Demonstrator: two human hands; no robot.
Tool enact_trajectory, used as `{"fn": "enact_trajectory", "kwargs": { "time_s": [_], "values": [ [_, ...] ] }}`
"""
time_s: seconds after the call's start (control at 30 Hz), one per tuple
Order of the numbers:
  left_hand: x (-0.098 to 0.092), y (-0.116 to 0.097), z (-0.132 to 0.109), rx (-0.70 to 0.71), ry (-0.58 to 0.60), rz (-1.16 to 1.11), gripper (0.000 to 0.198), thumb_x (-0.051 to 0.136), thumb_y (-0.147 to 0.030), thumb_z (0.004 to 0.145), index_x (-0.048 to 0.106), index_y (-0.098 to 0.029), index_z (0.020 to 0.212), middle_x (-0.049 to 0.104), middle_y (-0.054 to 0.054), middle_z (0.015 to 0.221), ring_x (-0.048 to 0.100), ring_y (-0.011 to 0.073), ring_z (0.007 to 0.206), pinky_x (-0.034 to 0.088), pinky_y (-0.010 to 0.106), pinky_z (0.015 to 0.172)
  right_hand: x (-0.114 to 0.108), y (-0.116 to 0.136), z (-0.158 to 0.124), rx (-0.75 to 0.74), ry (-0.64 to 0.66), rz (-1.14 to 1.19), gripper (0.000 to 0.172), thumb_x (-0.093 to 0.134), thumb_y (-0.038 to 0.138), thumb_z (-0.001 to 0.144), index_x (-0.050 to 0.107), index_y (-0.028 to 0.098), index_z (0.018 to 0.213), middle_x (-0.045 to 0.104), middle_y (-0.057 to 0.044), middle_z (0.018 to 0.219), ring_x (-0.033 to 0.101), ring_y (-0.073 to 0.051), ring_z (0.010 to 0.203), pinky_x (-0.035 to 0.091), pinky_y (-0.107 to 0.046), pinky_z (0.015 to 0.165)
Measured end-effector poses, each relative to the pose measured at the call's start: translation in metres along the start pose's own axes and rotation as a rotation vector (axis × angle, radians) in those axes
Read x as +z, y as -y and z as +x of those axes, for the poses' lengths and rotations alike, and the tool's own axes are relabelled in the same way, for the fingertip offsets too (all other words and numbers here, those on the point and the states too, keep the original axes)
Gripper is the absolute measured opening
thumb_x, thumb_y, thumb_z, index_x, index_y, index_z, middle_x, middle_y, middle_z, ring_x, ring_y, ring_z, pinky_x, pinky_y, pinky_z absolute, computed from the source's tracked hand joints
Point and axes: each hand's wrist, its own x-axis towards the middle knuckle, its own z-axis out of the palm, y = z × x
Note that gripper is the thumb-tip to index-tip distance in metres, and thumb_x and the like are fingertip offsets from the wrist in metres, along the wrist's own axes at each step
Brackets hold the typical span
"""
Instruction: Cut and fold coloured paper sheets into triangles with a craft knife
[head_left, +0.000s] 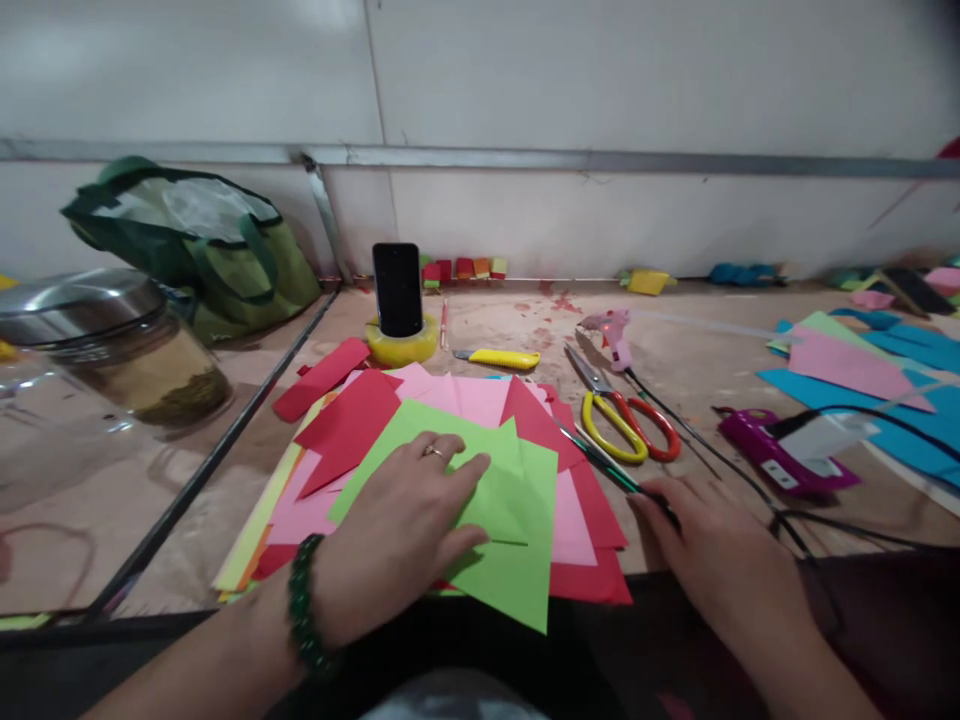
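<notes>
My left hand [401,525], with a ring and a green bead bracelet, lies open with its fingers spread on light green paper [529,580]. Part of that paper is folded over or overlapped by a second green piece [499,480]; I cannot tell which. Beneath lies a pile of red [592,580] and pink sheets [577,525]. My right hand [716,535] rests at the right of the pile, its fingers closed around the near end of a slim dark green pen-like tool [615,472]. The tool's pointed end lies over the papers.
Scissors [619,425], a yellow utility knife [502,358] and a pink glue gun [616,335] lie behind the pile. A phone [398,290] stands in a tape roll [409,347]. Cables run from a purple power strip [784,460] at right. A glass jar [142,365] stands left.
</notes>
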Motion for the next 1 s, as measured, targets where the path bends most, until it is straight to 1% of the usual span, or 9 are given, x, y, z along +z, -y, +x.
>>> {"fn": "enact_trajectory", "kwargs": {
  "time_s": [0.1, 0.17, 0.3, 0.4, 0.47, 0.53, 0.6, 0.83, 1.0],
  "values": [
    [0.011, 0.004, 0.018, -0.007, 0.07, -0.027, 0.063, 0.073, -0.047, 0.072, 0.055, -0.016, 0.123, 0.058, 0.013, 0.113, 0.052, 0.0305, 0.103, 0.044, 0.042, 0.084, -0.001, -0.004, -0.001, 0.054, -0.026, 0.036, 0.021, 0.043, 0.033, 0.091, 0.058, 0.02, 0.086, 0.064, -0.009, 0.081, 0.062, -0.028, 0.078, 0.048, -0.038, 0.062],
    [0.015, 0.01, 0.023, -0.029, 0.091, -0.059, 0.066, 0.074, -0.054, 0.068, 0.057, -0.016, 0.12, 0.059, 0.011, 0.106, 0.054, 0.029, 0.098, 0.044, 0.04, 0.081, -0.002, -0.009, -0.004, 0.126, -0.032, 0.073, 0.02, 0.041, 0.034, 0.091, 0.056, 0.021, 0.089, 0.066, -0.008, 0.08, 0.063, -0.027, 0.072, 0.047, -0.035, 0.055],
    [0.016, 0.014, 0.025, -0.077, 0.117, -0.12, 0.063, 0.076, -0.056, 0.063, 0.059, -0.016, 0.108, 0.06, 0.008, 0.098, 0.055, 0.0274, 0.093, 0.043, 0.038, 0.08, -0.011, -0.021, -0.014, 0.27, 0.007, 0.2, 0.02, 0.04, 0.037, 0.089, 0.054, 0.023, 0.092, 0.067, -0.006, 0.073, 0.063, -0.024, 0.055, 0.043, -0.032, 0.045],
    [0.015, 0.014, 0.025, -0.094, 0.101, -0.172, 0.061, 0.078, -0.056, 0.06, 0.058, -0.017, 0.103, 0.058, 0.007, 0.099, 0.053, 0.0271, 0.093, 0.042, 0.039, 0.08, -0.023, -0.022, -0.024, 0.437, -0.035, 0.281, 0.024, 0.042, 0.041, 0.087, 0.053, 0.026, 0.101, 0.07, -0.008, 0.084, 0.067, -0.026, 0.064, 0.047, -0.034, 0.052],
    [0.015, 0.014, 0.025, -0.092, 0.103, -0.229, 0.048, 0.074, -0.052, 0.068, 0.058, -0.017, 0.097, 0.057, 0.006, 0.097, 0.053, 0.0249, 0.091, 0.042, 0.038, 0.08, -0.03, -0.015, -0.029, 0.507, -0.043, 0.377, 0.024, 0.043, 0.045, 0.086, 0.055, 0.029, 0.1, 0.07, -0.008, 0.087, 0.067, -0.025, 0.069, 0.048, -0.033, 0.054],
    [0.015, 0.015, 0.025, -0.081, 0.118, -0.305, 0.027, 0.063, -0.041, 0.081, 0.056, -0.017, 0.09, 0.056, 0.004, 0.091, 0.053, 0.0211, 0.085, 0.042, 0.036, 0.078, -0.034, -0.005, -0.031, 0.483, 0.017, 0.519, 0.025, 0.045, 0.047, 0.085, 0.058, 0.029, 0.096, 0.071, -0.006, 0.088, 0.067, -0.023, 0.069, 0.049, -0.03, 0.053],
    [0.015, 0.015, 0.025, -0.071, 0.105, -0.374, 0.015, 0.055, -0.032, 0.087, 0.055, -0.017, 0.086, 0.056, 0.003, 0.087, 0.053, 0.0183, 0.081, 0.042, 0.033, 0.075, -0.035, 0.007, -0.03, 0.403, 0.106, 0.643, 0.025, 0.047, 0.047, 0.085, 0.06, 0.027, 0.094, 0.072, -0.004, 0.089, 0.067, -0.021, 0.071, 0.05, -0.027, 0.053],
    [0.013, 0.015, 0.023, -0.063, -0.007, -0.533, 0.017, 0.054, -0.033, 0.088, 0.051, -0.018, 0.078, 0.053, 0.001, 0.082, 0.052, 0.0148, 0.075, 0.045, 0.03, 0.072, -0.038, 0.029, -0.02, 0.182, 0.307, 0.797, 0.022, 0.043, 0.039, 0.093, 0.059, 0.023, 0.089, 0.068, -0.001, 0.08, 0.064, -0.018, 0.075, 0.05, -0.024, 0.062],
    [0.015, 0.011, 0.02, -0.089, -0.066, -0.565, 0.017, 0.055, -0.03, 0.087, 0.051, -0.017, 0.077, 0.053, 0.001, 0.081, 0.052, 0.0157, 0.078, 0.045, 0.03, 0.075, -0.04, 0.033, -0.021, 0.163, 0.343, 0.82, 0.026, 0.042, 0.04, 0.093, 0.059, 0.023, 0.085, 0.067, 0.0, 0.08, 0.063, -0.018, 0.077, 0.05, -0.023, 0.063]
  ]
}}
